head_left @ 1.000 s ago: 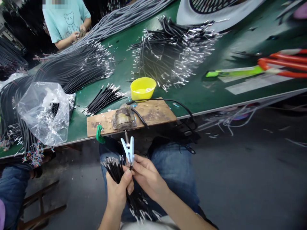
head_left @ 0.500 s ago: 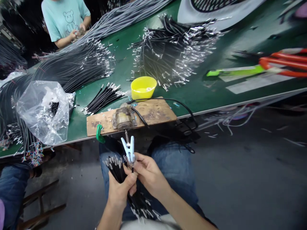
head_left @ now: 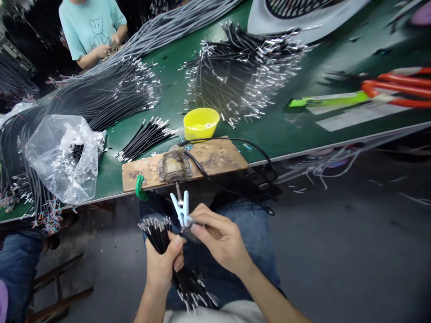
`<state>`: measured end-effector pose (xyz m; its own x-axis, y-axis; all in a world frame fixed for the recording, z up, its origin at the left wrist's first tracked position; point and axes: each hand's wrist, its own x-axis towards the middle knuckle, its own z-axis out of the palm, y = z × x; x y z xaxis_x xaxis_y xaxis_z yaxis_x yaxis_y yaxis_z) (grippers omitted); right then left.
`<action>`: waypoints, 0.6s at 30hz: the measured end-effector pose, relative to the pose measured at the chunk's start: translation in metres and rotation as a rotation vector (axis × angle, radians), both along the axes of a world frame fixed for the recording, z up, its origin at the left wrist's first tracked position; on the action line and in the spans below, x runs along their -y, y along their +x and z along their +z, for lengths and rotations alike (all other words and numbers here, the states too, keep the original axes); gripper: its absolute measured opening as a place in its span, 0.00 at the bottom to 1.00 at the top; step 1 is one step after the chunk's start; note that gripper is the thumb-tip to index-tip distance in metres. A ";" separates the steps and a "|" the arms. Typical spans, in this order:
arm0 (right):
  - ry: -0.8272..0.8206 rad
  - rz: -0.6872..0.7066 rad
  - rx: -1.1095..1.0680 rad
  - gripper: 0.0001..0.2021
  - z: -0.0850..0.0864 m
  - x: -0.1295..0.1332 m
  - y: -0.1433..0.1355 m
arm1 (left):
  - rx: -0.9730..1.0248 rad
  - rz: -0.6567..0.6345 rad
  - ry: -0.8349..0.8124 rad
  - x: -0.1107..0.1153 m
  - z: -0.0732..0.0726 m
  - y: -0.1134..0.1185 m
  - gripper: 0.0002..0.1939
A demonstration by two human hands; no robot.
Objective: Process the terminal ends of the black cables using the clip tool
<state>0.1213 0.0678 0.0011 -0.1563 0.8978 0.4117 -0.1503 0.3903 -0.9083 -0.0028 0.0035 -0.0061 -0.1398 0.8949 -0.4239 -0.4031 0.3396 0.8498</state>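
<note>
My left hand (head_left: 164, 261) is wrapped round a bundle of short black cables (head_left: 158, 235) with silvery ends, which stick out above and below the fist. To its right, my right hand (head_left: 220, 237) is pinched at the lower end of a light blue clothespin (head_left: 182, 210); what lies between the fingertips is blurred. The clothespin hangs on a metal shaft below a small motor (head_left: 174, 165), which is fixed on a wooden board (head_left: 218, 157) at the table edge. A green clamp (head_left: 140, 187) grips the board's left part.
On the green table (head_left: 286, 134) are a yellow bowl (head_left: 201, 124), a small cable pile (head_left: 144, 139), larger cable heaps (head_left: 232, 80), a plastic bag (head_left: 62, 157), a green cutter (head_left: 326, 100) and orange-handled tools (head_left: 400, 87). A person (head_left: 90, 33) works across the table.
My left hand has moved left and slightly down with the cable bundle, away from the clothespin. My right hand has shifted right, its fingertips still near the clothespin.
</note>
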 end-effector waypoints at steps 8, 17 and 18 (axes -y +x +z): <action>0.096 0.039 0.084 0.08 0.005 -0.001 0.001 | -0.032 -0.020 -0.041 -0.003 -0.007 -0.005 0.17; 0.183 -0.075 0.101 0.08 0.005 -0.002 -0.001 | 0.018 -0.049 -0.014 0.000 -0.005 -0.001 0.17; 0.159 -0.051 0.103 0.08 0.004 -0.003 0.000 | 0.036 -0.054 -0.021 0.000 -0.005 -0.001 0.16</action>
<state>0.1211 0.0705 0.0050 -0.1605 0.8306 0.5332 -0.0357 0.5349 -0.8441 -0.0036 0.0039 -0.0108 -0.0756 0.8914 -0.4468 -0.4136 0.3797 0.8275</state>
